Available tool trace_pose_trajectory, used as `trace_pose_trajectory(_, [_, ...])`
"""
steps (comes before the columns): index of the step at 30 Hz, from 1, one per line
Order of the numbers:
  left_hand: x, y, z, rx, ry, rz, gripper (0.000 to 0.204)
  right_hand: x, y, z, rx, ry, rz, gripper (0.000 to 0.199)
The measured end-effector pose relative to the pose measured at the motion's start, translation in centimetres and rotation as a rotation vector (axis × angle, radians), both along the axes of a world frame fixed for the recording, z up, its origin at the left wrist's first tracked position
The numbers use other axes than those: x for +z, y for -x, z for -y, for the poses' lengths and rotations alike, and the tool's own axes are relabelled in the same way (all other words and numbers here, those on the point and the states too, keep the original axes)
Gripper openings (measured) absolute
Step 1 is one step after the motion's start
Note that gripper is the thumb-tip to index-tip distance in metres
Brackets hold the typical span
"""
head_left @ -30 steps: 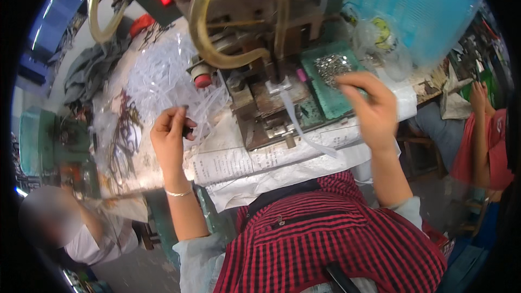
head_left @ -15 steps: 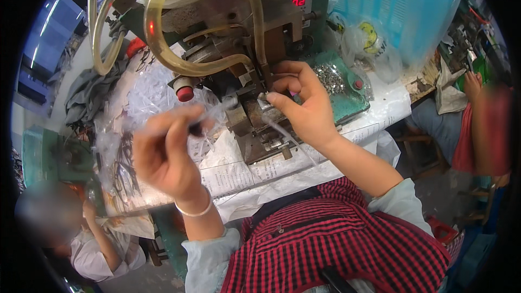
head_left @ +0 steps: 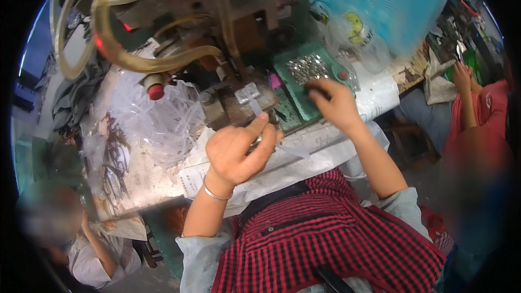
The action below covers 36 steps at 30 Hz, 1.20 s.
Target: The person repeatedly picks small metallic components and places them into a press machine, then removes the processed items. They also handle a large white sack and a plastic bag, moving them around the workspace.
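My left hand is closed in front of the press, its index finger stretched along a clear plastic strip. One end of the strip lies by a small shiny metal plate on the press's lower block; a loose tail sticks out past my fingers. My right hand reaches over the near edge of a green tray. Its thumb and bent fingers look apart, near a heap of small silvery metal pieces; the fingertips are dark and slightly blurred.
Looping clear hoses hang before the press. A red button sits left of it, above a heap of clear plastic strips. Behind the tray are plastic bags and a blue crate. Other people work at both sides.
My right hand has left the press block and moved right to the tray. My left hand has come right and down to the block's front, onto the strip. The view has shifted.
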State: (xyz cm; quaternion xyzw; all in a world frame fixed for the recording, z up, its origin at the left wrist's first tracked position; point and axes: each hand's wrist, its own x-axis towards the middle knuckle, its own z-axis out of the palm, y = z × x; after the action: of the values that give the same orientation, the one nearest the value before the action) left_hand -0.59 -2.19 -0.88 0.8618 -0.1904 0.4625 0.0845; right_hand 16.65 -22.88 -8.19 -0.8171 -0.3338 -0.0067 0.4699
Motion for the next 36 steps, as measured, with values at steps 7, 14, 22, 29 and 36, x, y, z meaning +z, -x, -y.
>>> trace_pose_trajectory(7, [-0.5, 0.3, -0.1, 0.013, 0.023, -0.003, 0.026, -0.4, -1.5, 0.8, -0.176, 0.009, 0.036, 0.012])
trace_pose_trajectory(14, [0.9, 2.1, 1.0, 0.017, 0.251, -0.154, 0.034, -1.8, -0.5, -0.5, -0.168, 0.259, 0.372, 0.013])
trace_pose_trajectory(22, [8.0, 9.3, 4.5, -0.948, 0.927, -0.129, 0.026, -2.5, 0.5, -0.9, -0.251, 0.063, 0.188, 0.007])
trace_pose_trajectory(29, [3.7, 11.5, -7.0, 0.552, 0.89, 0.096, 0.009, -1.9, 0.5, -0.5, -0.189, -0.147, -0.025, 0.018])
trace_pose_trajectory(36, [-8.7, 3.5, -13.4, 1.007, 0.11, -0.431, 0.012, -0.7, 0.2, -4.5, -0.151, -0.205, -0.082, 0.015])
